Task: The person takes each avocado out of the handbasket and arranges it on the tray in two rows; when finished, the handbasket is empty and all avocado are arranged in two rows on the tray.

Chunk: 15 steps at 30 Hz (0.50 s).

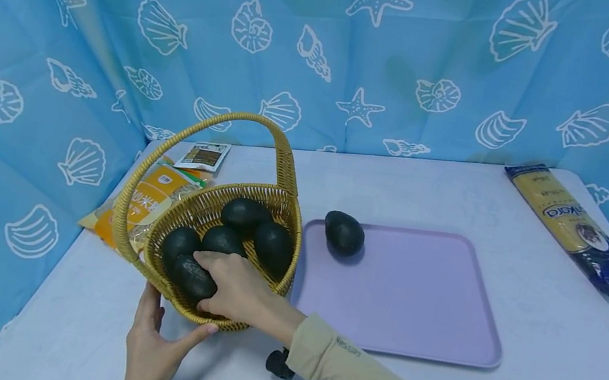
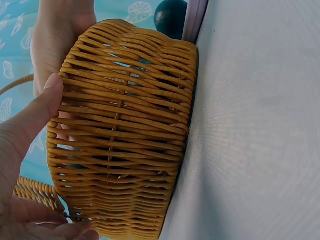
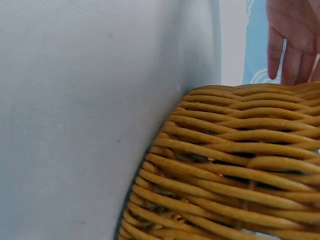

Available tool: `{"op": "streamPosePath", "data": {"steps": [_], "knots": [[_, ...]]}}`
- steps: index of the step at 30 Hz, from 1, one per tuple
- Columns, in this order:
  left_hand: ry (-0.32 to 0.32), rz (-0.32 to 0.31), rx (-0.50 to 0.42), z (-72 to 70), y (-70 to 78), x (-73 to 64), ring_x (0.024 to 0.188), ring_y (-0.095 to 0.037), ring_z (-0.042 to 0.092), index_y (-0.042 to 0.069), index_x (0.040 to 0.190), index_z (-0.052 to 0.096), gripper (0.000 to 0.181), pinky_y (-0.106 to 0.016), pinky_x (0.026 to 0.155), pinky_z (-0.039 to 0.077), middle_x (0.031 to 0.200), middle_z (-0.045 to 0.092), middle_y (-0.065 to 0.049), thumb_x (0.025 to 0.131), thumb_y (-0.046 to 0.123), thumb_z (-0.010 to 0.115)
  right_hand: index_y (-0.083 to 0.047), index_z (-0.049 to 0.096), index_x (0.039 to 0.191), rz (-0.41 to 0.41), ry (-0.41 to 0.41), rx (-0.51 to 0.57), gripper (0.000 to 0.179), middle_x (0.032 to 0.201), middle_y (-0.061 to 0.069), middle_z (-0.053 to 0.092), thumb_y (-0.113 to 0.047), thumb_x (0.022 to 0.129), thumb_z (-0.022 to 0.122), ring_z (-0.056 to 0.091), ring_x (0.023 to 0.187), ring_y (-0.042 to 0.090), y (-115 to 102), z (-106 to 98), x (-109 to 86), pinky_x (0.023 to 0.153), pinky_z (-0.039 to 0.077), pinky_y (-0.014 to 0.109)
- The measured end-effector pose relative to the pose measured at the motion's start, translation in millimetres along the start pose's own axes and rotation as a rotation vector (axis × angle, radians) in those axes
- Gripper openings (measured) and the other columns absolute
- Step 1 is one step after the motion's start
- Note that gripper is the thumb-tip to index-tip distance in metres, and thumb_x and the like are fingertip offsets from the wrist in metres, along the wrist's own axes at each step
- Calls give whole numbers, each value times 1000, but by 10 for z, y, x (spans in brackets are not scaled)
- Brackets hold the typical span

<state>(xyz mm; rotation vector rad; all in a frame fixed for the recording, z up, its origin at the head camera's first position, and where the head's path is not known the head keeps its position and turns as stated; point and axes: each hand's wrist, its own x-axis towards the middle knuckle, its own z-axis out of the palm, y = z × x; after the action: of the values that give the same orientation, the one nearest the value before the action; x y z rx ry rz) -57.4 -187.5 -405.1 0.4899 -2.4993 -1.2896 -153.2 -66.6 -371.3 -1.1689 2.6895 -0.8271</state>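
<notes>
A yellow wicker basket [image 1: 298, 216] with a tall arched handle stands on the table and contains several dark avocados [image 1: 246, 214]. My left hand [image 1: 154, 347] holds the basket at its near left side, thumb on the near rim and fingers along the wall. Reaching over the front rim, my right hand [image 1: 238, 290] grips the nearest avocado [image 1: 194, 276] with thumb and fingers. In the left wrist view that right hand [image 2: 55, 42] passes behind the woven wall, which hides its fingertips. Another avocado [image 1: 343, 233] lies on a lilac tray [image 1: 408, 296], near its far left corner.
Left of the basket lie an orange-and-clear food bag [image 1: 153, 197] and a small white packet [image 1: 203, 156]. A long blue-and-yellow package [image 1: 579, 228] lies at the far right. A small black object [image 1: 280, 364] shows below my right wrist. Blue shell-print curtain [image 1: 367, 45] hangs behind the table.
</notes>
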Motion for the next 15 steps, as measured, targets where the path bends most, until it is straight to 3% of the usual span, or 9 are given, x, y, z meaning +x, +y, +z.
{"op": "streamPosePath", "data": {"steps": [15], "knots": [[4,27,-15,-7,-2,-5,143,-41,27,7,155,15,115,-64,110,32,158,23,-19,68,26,88,-7,48,141,59,91,128,74,142,6,52,-26,78,81,50,131,19,91,-285,-82,108,46,33]]}}
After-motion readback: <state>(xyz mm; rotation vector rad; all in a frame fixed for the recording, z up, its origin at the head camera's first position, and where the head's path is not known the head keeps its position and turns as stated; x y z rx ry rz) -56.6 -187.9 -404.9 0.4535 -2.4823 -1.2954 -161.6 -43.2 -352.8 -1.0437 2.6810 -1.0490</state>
